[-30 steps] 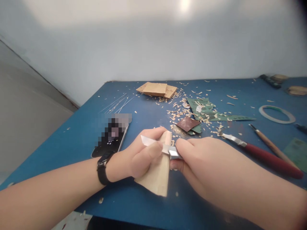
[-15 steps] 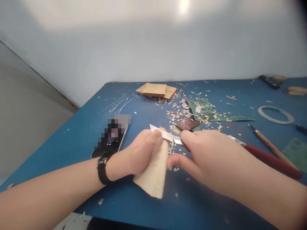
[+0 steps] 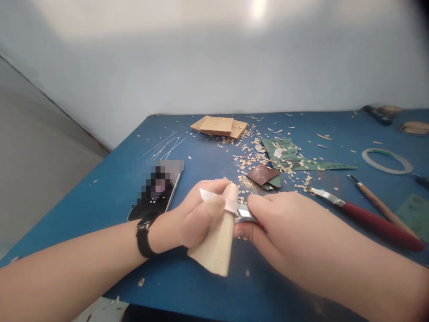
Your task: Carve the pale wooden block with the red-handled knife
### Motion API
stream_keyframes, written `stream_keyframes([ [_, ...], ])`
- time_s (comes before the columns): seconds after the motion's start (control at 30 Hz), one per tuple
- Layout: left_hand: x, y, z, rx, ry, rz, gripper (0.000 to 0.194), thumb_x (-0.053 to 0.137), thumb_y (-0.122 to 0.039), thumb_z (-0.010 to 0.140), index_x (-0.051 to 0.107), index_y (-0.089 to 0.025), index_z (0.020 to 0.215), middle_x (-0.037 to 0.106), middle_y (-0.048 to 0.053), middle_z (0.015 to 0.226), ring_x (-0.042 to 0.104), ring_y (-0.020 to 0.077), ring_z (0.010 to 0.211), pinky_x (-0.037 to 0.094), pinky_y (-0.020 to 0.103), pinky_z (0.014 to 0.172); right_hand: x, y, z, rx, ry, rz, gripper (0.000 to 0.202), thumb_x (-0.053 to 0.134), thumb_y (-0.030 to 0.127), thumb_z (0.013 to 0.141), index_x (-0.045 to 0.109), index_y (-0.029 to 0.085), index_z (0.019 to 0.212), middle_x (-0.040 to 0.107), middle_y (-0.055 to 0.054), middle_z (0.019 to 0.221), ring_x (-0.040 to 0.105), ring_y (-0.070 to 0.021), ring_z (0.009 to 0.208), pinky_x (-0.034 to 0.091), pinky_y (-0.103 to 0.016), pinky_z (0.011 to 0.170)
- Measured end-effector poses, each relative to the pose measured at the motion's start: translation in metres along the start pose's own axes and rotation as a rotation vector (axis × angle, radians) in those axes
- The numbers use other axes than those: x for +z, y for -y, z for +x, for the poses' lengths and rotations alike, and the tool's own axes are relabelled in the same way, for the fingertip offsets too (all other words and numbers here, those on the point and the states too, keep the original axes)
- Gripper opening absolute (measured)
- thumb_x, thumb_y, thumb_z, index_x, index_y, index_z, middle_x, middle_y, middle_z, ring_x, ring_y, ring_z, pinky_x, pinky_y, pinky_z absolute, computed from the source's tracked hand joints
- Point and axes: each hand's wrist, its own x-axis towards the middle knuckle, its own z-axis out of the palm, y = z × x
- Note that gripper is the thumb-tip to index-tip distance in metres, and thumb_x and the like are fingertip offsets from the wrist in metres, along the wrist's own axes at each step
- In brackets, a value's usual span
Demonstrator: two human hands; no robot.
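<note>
My left hand (image 3: 201, 214) is wrapped round a pale wood piece (image 3: 214, 250), narrow at the far end and wider toward me. Its thumb presses on the back of a utility knife blade (image 3: 231, 205) that lies across the wood. In my right hand (image 3: 278, 223) is the utility knife (image 3: 246, 211); most of its handle is hidden by the fingers. The right thumb rests by the wood's right edge. Just beyond the knife lie a brown sandpaper square (image 3: 263, 174) and scattered wood shavings (image 3: 246, 158).
Right of my hands lie a red-handled carving knife (image 3: 375, 223), a wooden-handled tool (image 3: 378, 201) and a tape ring (image 3: 387, 161). Torn green sandpaper (image 3: 284, 154) and stacked wood boards (image 3: 217, 126) lie farther back. A phone (image 3: 161, 192) and thin wires (image 3: 164, 145) are at left.
The knife blade has come back toward me along the wood, with my left thumb and right hand moving along. More of the wood's narrow far end now shows.
</note>
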Motion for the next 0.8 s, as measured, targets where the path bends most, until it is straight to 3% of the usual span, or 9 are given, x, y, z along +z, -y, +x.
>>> stream_keyframes([
  [0.13, 0.0, 0.005, 0.001, -0.091, -0.046, -0.116, 0.06, 0.079, -0.076, 0.089, 0.065, -0.017, 0.09, 0.06, 0.002, 0.08, 0.052, 0.0153, 0.067, 0.046, 0.028, 0.06, 0.002, -0.004, 0.003, 0.054, 0.012, 0.02, 0.034, 0.058, 0.039, 0.107, 0.045, 0.031, 0.076, 0.064, 0.001, 0.069, 0.055, -0.0214, 0.058, 0.029, -0.034, 0.052],
  [0.33, -0.001, 0.007, 0.002, -0.133, -0.126, -0.101, 0.055, 0.074, -0.072, 0.096, 0.065, -0.019, 0.085, 0.057, 0.0, 0.073, 0.051, 0.0153, 0.062, 0.044, 0.028, 0.056, 0.005, -0.003, 0.004, 0.148, 0.016, -0.038, 0.037, 0.058, 0.052, 0.106, 0.043, 0.032, 0.079, 0.056, 0.002, 0.067, 0.054, -0.0237, 0.059, 0.026, -0.036, 0.052],
  [0.43, 0.0, 0.001, 0.003, -0.119, -0.153, 0.008, 0.061, 0.068, -0.076, 0.099, 0.066, -0.018, 0.08, 0.056, 0.002, 0.068, 0.049, 0.0159, 0.059, 0.039, 0.03, 0.054, 0.004, -0.001, 0.003, 0.176, 0.031, -0.037, 0.039, 0.056, 0.058, 0.107, 0.045, 0.032, 0.08, 0.057, 0.0, 0.068, 0.058, -0.0257, 0.062, 0.026, -0.036, 0.053],
  [0.63, 0.003, -0.003, 0.006, -0.127, -0.209, 0.087, 0.071, 0.063, -0.084, 0.097, 0.058, -0.021, 0.065, 0.053, 0.003, 0.06, 0.042, 0.0162, 0.057, 0.033, 0.032, 0.052, 0.008, -0.004, 0.008, 0.218, 0.006, -0.005, 0.057, 0.055, 0.086, 0.098, 0.05, 0.032, 0.08, 0.059, -0.002, 0.067, 0.061, -0.0291, 0.063, 0.03, -0.037, 0.054],
  [0.8, 0.0, 0.003, 0.006, -0.06, -0.126, 0.071, 0.09, 0.049, -0.11, 0.08, 0.061, -0.021, 0.075, 0.049, 0.002, 0.068, 0.041, 0.0179, 0.061, 0.034, 0.035, 0.055, 0.005, 0.0, 0.001, 0.138, -0.029, 0.082, 0.049, 0.061, 0.076, 0.101, 0.058, 0.031, 0.08, 0.066, -0.001, 0.07, 0.061, -0.0251, 0.06, 0.031, -0.036, 0.051],
])
